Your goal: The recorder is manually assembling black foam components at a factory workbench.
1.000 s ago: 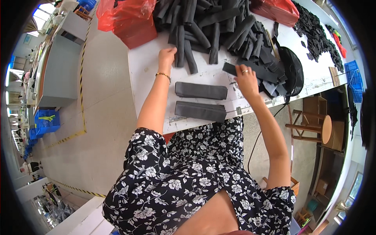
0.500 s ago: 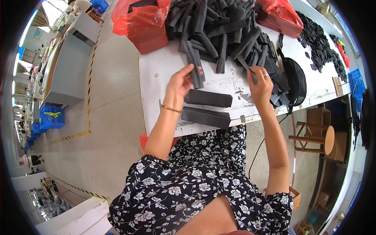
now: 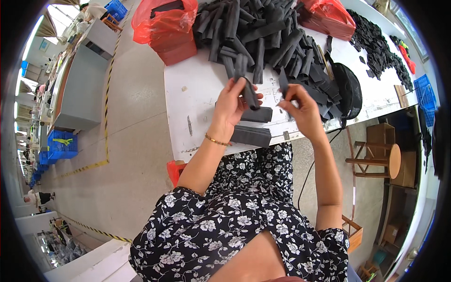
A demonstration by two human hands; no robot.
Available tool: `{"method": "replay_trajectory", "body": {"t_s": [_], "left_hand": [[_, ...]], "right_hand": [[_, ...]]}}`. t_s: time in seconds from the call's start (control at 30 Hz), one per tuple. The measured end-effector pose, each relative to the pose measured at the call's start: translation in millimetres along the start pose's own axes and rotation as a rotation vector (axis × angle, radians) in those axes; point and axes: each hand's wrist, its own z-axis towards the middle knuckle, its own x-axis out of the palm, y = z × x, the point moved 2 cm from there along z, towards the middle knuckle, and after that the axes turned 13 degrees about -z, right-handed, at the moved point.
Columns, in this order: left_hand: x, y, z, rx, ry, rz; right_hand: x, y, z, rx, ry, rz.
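My left hand (image 3: 230, 104) is closed round a curled black fabric strip (image 3: 251, 94), which rises past the fingers toward the heap. To its right, my right hand (image 3: 304, 109) has its fingers bent around the lower end of a small dark fabric piece (image 3: 283, 81) that points away from me. Under and beside my left hand, two flat stacks of black strips lie near the table's front edge: the farther stack (image 3: 259, 114) is partly covered by the hand, the nearer stack (image 3: 253, 136) by the wrist.
A large heap of black strips (image 3: 263, 33) covers the back of the white table (image 3: 181, 103). Red plastic bags (image 3: 171, 44) flank it. On the right are a black mesh-like bag (image 3: 348, 91) and scattered black pieces (image 3: 383, 56). A wooden stool (image 3: 393, 161) stands at the right.
My left hand has moved right and slightly nearer, and the strip in it now curls toward me. My right hand has shifted left and nearer, with the small piece upright.
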Motion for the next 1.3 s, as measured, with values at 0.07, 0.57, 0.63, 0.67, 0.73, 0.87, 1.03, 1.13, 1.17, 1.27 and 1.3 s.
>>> {"method": "replay_trajectory", "body": {"t_s": [0.07, 0.57, 0.63, 0.67, 0.73, 0.87, 1.03, 1.13, 1.17, 1.27, 1.3], "left_hand": [[-1, -11, -1, 0.012, -0.048, -0.04], [-7, -1, 12, 0.087, -0.015, 0.009], [-3, 1, 12, 0.084, -0.004, 0.012], [0, 3, 11, 0.069, 0.0, 0.003], [3, 5, 8, 0.058, 0.004, -0.007], [3, 9, 4, 0.035, -0.005, 0.016], [28, 20, -20, 0.252, -0.037, 0.053], [38, 31, -29, 0.445, -0.031, 0.181], [41, 30, -34, 0.469, 0.004, 0.215], [49, 26, -32, 0.385, 0.186, -0.024], [46, 24, -24, 0.24, 0.274, -0.113]], "right_hand": [[-9, 14, -7, 0.156, -0.014, -0.101], [0, 27, -30, -0.041, -0.15, -0.389], [3, 27, -27, -0.143, -0.224, -0.478], [3, 27, -25, -0.141, -0.226, -0.48], [3, 31, -21, -0.205, -0.279, -0.637], [3, 32, -21, -0.279, -0.34, -0.808], [13, 37, -22, -0.385, -0.442, -0.918], [25, 42, -20, -0.395, -0.437, -0.878], [24, 43, -21, -0.384, -0.398, -0.864], [30, 39, -26, -0.318, -0.375, -0.599], [32, 41, -27, -0.293, -0.353, -0.56]]}}
